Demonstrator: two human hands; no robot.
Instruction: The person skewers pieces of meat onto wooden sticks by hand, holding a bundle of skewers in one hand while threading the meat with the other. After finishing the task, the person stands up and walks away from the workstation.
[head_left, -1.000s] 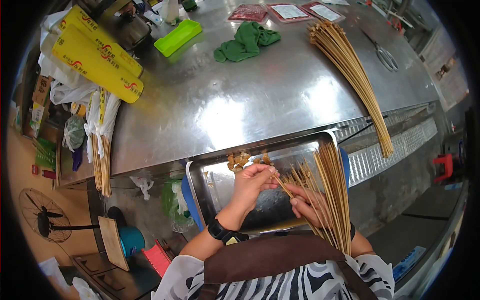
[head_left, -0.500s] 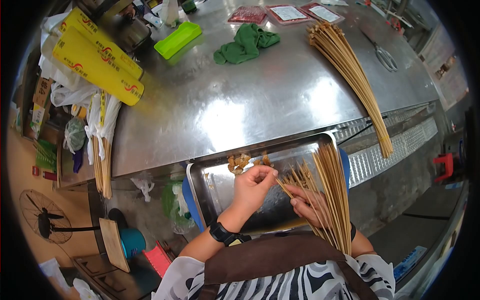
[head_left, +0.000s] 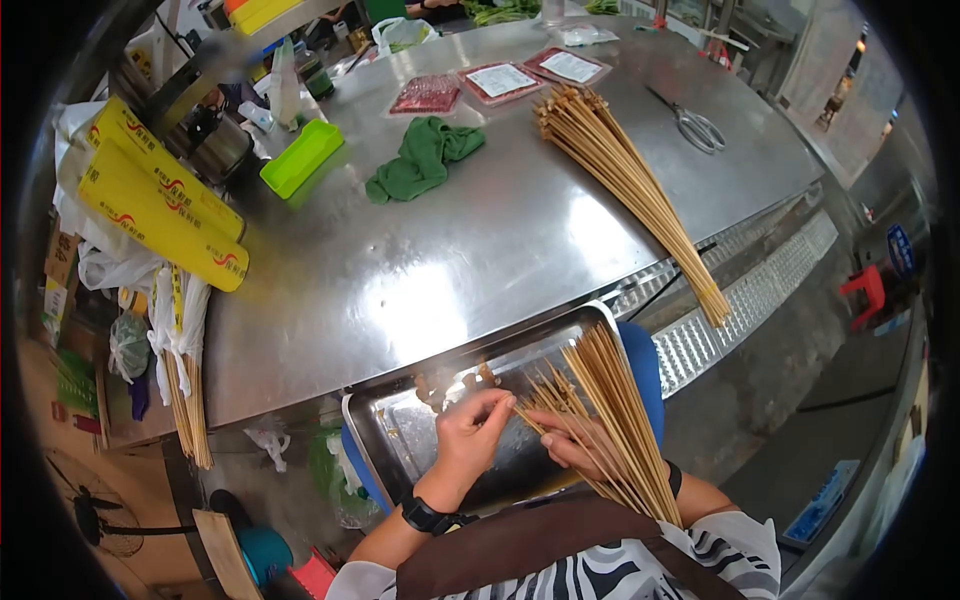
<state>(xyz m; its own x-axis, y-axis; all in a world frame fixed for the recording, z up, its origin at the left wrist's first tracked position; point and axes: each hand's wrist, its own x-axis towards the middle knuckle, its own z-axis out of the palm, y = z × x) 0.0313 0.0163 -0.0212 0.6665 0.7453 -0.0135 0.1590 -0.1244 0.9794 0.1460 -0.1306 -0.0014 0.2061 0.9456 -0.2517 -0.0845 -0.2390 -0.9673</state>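
Note:
My left hand (head_left: 474, 436) is closed in a pinch at the tip of a thin bamboo skewer. Any small piece between those fingertips is too hidden to make out. Opposite it, my right hand (head_left: 578, 444) grips several bamboo skewers (head_left: 556, 396), their tips fanned toward the left. A thicker bundle of bamboo skewers (head_left: 622, 415) leans along my right hand and forearm. Both hands are over a metal tray (head_left: 368, 440), where several brownish food pieces (head_left: 432, 392) lie near the far side.
On the steel table (head_left: 330, 330) are a large skewer bundle (head_left: 640, 185), scissors (head_left: 697, 128), a green cloth (head_left: 422, 160), a lime-green tray (head_left: 302, 160) and red packaged food (head_left: 497, 82). Yellow rolls (head_left: 165, 215) stand at the left. A red stool (head_left: 866, 295) is on the right.
The camera view has tilted up and turned, so the table's far end shows more. My hands keep nearly the same pose, pinch and grip held.

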